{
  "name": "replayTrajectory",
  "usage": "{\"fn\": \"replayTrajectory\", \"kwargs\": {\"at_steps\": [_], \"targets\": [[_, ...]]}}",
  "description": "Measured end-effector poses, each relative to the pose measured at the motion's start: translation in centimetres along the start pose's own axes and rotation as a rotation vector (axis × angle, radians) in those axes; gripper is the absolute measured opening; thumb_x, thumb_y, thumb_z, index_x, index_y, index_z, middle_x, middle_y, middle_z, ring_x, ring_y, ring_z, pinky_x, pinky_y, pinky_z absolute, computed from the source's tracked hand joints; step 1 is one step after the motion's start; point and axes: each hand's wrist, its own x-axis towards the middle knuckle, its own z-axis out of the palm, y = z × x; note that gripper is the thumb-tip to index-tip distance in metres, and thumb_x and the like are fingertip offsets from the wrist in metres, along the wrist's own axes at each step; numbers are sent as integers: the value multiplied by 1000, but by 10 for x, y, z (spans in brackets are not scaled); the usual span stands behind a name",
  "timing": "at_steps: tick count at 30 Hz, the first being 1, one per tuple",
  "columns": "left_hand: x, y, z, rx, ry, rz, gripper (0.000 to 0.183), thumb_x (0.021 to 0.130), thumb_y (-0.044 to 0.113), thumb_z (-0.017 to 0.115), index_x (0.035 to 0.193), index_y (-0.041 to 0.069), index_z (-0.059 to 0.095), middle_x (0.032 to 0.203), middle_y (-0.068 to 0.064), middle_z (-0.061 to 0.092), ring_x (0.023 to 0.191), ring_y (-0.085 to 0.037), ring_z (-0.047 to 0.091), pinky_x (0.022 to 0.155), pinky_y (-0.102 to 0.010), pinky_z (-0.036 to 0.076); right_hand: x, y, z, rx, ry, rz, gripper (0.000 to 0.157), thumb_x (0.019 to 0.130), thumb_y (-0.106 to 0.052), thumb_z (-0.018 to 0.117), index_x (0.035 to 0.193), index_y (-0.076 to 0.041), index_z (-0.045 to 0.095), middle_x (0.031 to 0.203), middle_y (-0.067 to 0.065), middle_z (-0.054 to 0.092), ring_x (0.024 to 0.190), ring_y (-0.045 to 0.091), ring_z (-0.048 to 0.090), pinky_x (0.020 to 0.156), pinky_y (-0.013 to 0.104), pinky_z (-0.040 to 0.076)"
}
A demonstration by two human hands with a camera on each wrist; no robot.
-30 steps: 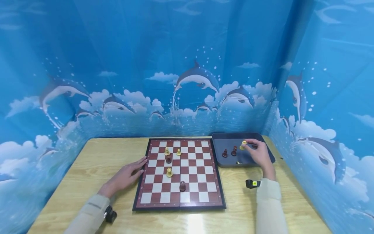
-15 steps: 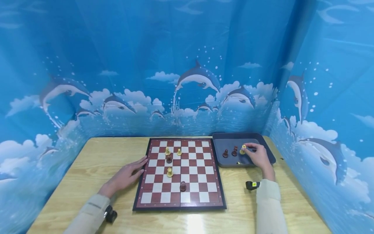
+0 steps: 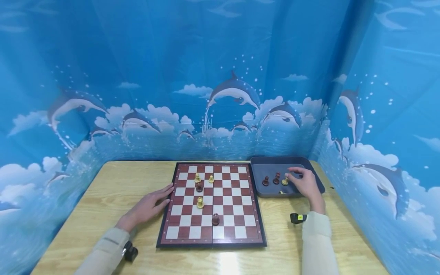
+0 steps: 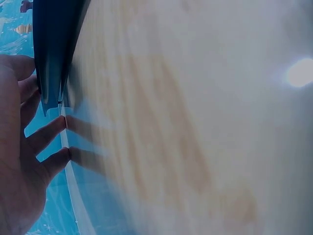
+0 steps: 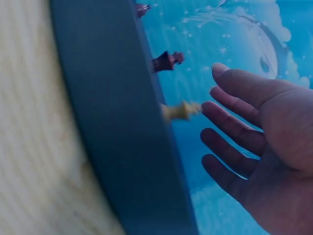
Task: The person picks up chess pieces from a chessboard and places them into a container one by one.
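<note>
Right hand (image 3: 306, 186): fingers apart, holding nothing; pale chess piece (image 3: 285, 182) stands upright in the tray (image 3: 268, 167), just left of the fingertips; left hand (image 3: 148, 206), fingers extended at the chessboard (image 3: 237, 220), is farther away

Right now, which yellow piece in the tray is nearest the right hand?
The upright yellow piece, by the fingertips of the right hand; the other yellow piece shows only partly, at the near wall of the tray.
</note>
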Motion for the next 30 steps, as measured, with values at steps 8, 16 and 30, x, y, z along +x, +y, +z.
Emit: {"fn": "replayTrajectory", "kwargs": {"at_steps": [8,16,30], "targets": [[0,1,1,-8,-5,-2,51,97,43,43,143,24,35,152,5,26,135,-28,33,108,-50,30,-3,-21,-5,5,-3,-50,40,88,-38,63,116,-9,63,120,14,59,116,34,49,96,55,40],[0,0,-1,2,-4,2,51,97,42,44,143,23,36,152,3,27,134,-29,34,107,-51,31,-5,-58,-1,73,-124,-109,31,88,-34,64,112,-14,65,115,11,64,106,29,57,94,52,44],[-1,3,-3,4,-17,-6,51,97,42,44,144,24,34,152,4,26,135,-27,33,107,-51,31,-4,-89,32,296,-365,-182,34,88,-32,64,115,-11,65,117,11,63,97,21,64,77,34,55]]}}
